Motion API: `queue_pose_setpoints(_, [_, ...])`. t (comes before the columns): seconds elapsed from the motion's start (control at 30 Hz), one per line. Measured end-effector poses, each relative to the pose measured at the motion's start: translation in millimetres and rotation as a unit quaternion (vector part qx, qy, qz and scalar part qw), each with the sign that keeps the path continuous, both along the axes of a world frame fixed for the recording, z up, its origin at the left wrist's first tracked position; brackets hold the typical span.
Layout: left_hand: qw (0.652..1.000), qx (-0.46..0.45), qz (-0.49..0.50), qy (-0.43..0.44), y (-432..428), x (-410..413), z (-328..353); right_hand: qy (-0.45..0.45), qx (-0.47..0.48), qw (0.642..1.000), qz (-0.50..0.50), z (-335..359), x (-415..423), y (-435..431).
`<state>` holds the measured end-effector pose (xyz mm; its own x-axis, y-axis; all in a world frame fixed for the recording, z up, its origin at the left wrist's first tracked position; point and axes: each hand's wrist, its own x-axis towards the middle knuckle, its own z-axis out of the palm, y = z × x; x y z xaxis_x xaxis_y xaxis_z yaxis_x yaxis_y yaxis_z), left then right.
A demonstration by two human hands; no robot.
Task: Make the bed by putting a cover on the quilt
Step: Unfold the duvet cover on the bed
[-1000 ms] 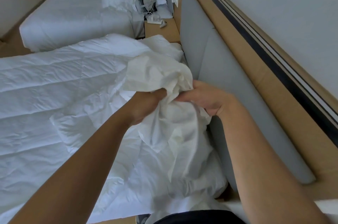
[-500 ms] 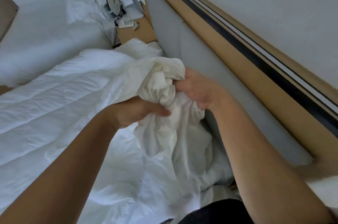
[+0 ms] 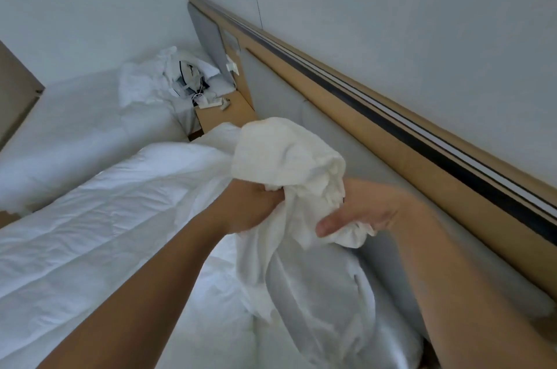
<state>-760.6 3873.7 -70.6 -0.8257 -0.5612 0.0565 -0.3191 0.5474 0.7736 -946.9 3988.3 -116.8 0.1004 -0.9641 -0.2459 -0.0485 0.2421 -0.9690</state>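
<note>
A white quilt [image 3: 99,217] lies spread over the near bed, stitched in wide bands. A bunched white cover [image 3: 286,157] is lifted above the bed's head end, and its loose cloth hangs down to the mattress. My left hand [image 3: 256,205] grips the bunch from the left, fingers buried in the cloth. My right hand [image 3: 358,217] holds the cover's right side, thumb pressed over a crumpled fold. Both forearms reach in from the bottom of the view.
A grey padded headboard [image 3: 334,142] with a wooden rail [image 3: 391,142] runs along the wall at right. A small wooden nightstand [image 3: 226,115] with chargers stands between the beds. The far bed [image 3: 75,127] carries rumpled linen and a dark bag [image 3: 187,76].
Both hands have raised the bunched cover higher and moved slightly apart. My right thumb now shows over the cloth. The camera has tilted up toward the wall.
</note>
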Motion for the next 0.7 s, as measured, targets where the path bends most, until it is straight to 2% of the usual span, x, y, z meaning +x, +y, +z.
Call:
queue_pose_setpoints(0.03, [0.999, -0.001, -0.004, 0.033, -5, 1, 9, 0.038, 0.004, 0.999, -0.010, 1, 10, -1])
queue_pose_setpoints(0.1, [0.996, 0.014, -0.007, 0.092, -16, 1, 29, 0.053, -0.006, 0.995, -0.083, 13, 30, -7])
queue_pose_setpoints(0.2, [0.985, 0.081, 0.020, 0.148, -40, 9, 63, -0.050, -0.080, 0.983, -0.159, 52, 48, -18])
queue_pose_setpoints(0.23, [0.981, 0.119, 0.014, 0.152, -48, 13, 77, -0.058, -0.110, 0.975, -0.184, 71, 49, -22])
queue_pose_setpoints(0.33, [0.973, 0.178, -0.088, 0.120, -60, 29, 109, -0.005, -0.200, 0.951, -0.235, 121, 50, -34])
queue_pose_setpoints(0.43, [0.962, 0.182, -0.202, 0.018, -58, 43, 116, 0.078, -0.247, 0.935, -0.243, 153, 60, -42])
queue_pose_setpoints(0.57, [0.954, 0.217, -0.193, -0.074, -69, 45, 95, 0.140, -0.249, 0.929, -0.234, 157, 78, -53])
queue_pose_setpoints(0.63, [0.949, 0.253, -0.181, -0.057, -73, 44, 88, 0.128, -0.248, 0.929, -0.243, 152, 81, -55])
queue_pose_setpoints(0.7, [0.949, 0.274, -0.155, -0.012, -81, 42, 86, 0.090, -0.212, 0.949, -0.215, 145, 73, -51])
